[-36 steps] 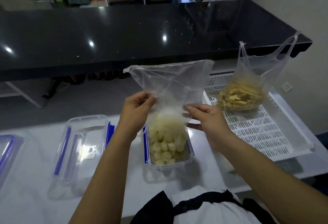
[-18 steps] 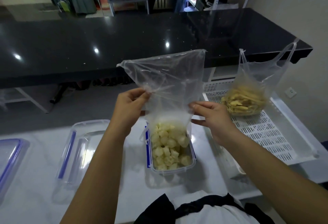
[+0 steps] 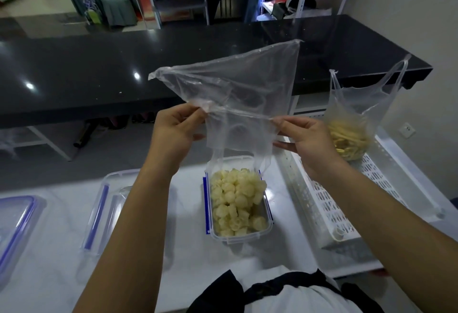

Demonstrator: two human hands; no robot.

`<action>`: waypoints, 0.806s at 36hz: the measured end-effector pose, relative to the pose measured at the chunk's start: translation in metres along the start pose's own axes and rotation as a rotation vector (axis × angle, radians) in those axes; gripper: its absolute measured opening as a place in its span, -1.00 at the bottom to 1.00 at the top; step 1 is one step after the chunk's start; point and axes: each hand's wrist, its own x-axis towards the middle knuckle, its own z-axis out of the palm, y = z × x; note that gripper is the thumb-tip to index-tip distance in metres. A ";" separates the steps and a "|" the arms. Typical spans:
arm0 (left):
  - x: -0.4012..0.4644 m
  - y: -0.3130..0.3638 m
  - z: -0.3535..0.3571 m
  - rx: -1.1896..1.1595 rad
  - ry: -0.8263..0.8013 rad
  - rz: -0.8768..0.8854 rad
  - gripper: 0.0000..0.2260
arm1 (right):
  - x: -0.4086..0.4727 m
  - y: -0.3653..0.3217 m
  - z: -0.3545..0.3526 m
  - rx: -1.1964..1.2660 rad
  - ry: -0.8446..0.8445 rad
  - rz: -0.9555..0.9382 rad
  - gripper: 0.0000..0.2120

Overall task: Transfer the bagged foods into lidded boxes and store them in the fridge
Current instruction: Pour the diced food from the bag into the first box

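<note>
Clear empty bag (image 3: 238,94) (upside down) — pinched by both hands, left (image 3: 177,130) and right (image 3: 306,139) — above the filled box (image 3: 239,201).

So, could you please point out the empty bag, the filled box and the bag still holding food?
empty plastic bag (image 3: 238,84): head view, on its clear upper panel.
filled box (image 3: 269,224): head view, on its right wall.
bag of yellow strips (image 3: 352,139): head view, on its food-filled lower part.

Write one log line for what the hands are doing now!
left hand: pinches empty bag | right hand: pinches empty bag | box: filled with pale pieces | second bag: on white tray
</note>
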 end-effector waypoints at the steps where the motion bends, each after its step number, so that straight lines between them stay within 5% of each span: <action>1: -0.001 0.001 0.002 0.010 0.004 0.008 -0.85 | 0.000 -0.001 -0.001 0.000 0.011 -0.011 -0.89; 21: -0.028 0.002 0.038 -0.083 0.083 0.087 -0.82 | -0.038 -0.011 -0.044 -0.166 0.059 -0.197 -0.92; 29: -0.037 -0.006 0.077 -0.110 -0.145 -0.111 -0.86 | -0.056 -0.014 -0.091 -0.193 0.147 -0.051 -0.85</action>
